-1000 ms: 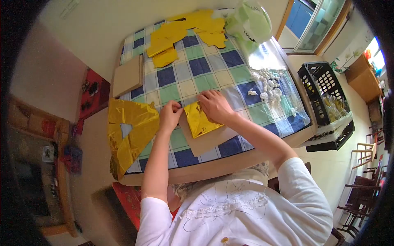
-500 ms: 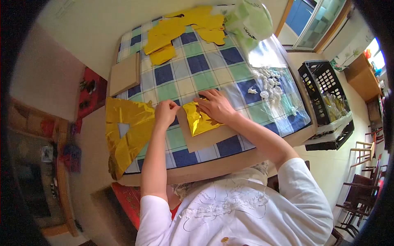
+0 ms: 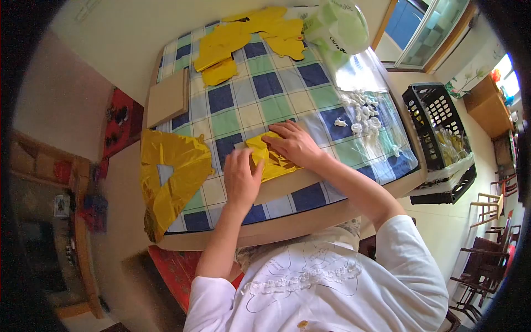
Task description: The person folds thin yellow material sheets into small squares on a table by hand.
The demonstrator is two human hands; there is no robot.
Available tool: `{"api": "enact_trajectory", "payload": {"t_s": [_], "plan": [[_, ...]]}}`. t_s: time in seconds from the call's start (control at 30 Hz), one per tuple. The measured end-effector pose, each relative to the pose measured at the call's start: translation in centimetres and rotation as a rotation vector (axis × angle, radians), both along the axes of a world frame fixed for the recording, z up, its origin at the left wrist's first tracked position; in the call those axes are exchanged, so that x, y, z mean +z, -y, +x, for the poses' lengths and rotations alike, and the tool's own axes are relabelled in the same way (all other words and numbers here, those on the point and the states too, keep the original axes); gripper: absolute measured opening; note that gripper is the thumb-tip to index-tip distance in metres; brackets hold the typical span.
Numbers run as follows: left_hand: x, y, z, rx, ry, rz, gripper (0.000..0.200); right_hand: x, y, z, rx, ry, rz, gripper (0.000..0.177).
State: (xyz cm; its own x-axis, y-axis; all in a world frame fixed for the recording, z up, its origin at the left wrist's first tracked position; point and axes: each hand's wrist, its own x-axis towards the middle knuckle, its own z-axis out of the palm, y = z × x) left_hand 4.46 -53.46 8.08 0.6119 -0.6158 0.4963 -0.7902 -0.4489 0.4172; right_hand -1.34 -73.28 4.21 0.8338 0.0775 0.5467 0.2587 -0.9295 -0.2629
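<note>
A folded piece of shiny gold foil lies on a tan board at the near side of the table. My right hand rests on top of the foil, fingers stretched out and pressing its far part. At the foil's left edge is my left hand, thumb apart from the fingers and slightly blurred; nothing shows in its grasp. To the left, a larger gold foil sheet with a gap in it hangs over the table's corner.
On the checked tablecloth lie yellow cut-out pieces, a thick tan board and small white pieces on clear plastic. A green-white plastic bag stands at the far right. Black crates sit beside the table.
My left hand has come right from the cloth to the foil's left edge, its pinched fingers now spread. My right hand stays on the foil. The larger foil sheet at left has shifted slightly.
</note>
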Motion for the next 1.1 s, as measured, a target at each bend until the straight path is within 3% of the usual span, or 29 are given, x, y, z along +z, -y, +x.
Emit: {"api": "enact_trajectory", "payload": {"t_s": [0.03, 0.23, 0.33, 0.43, 0.53, 0.63, 0.73, 0.77, 0.97, 1.1], "plan": [[-0.1, -0.4, -1.0, 0.009, -0.017, 0.006, 0.032, 0.3, -0.1, -0.1, 0.005, -0.001, 0.005, 0.029], [-1.4, -1.1, -2.8, 0.154, -0.762, -0.133, 0.041, 0.8, -0.4, 0.1, 0.003, -0.005, 0.044, 0.028], [-2.3, -1.3, -3.2, 0.154, -0.446, -0.034, 0.040, 0.6, -0.4, 0.0, -0.021, -0.021, 0.038, 0.028], [-0.4, -1.5, -3.3, 0.172, -0.539, 0.171, 0.037, 0.6, -0.4, 0.0, -0.020, -0.017, 0.035, 0.028], [0.5, 0.2, -2.0, 0.157, -0.116, 0.073, 0.035, 1.1, -0.5, -0.2, -0.017, -0.058, 0.062, 0.030], [-1.8, 3.7, 0.4, 0.045, 0.109, 0.056, 0.038, 1.0, -0.6, -0.2, 0.000, -0.067, 0.070, 0.031], [-3.6, 5.3, 0.3, 0.069, 0.030, 0.234, 0.045, 0.6, -0.3, 0.0, 0.011, -0.044, 0.049, 0.033], [-4.0, 5.1, 0.1, 0.045, -0.140, 0.203, 0.053, 0.4, -0.1, 0.0, 0.014, -0.037, 0.043, 0.034], [-3.9, 3.9, -1.8, 0.160, -0.092, 0.457, 0.067, 0.2, -0.2, -0.5, -0.084, -0.220, 0.118, 0.046], [-3.6, 3.9, -1.9, 0.177, -0.082, 0.495, 0.069, 0.3, -1.2, -2.1, -0.185, -0.233, -0.010, 0.048]]}}
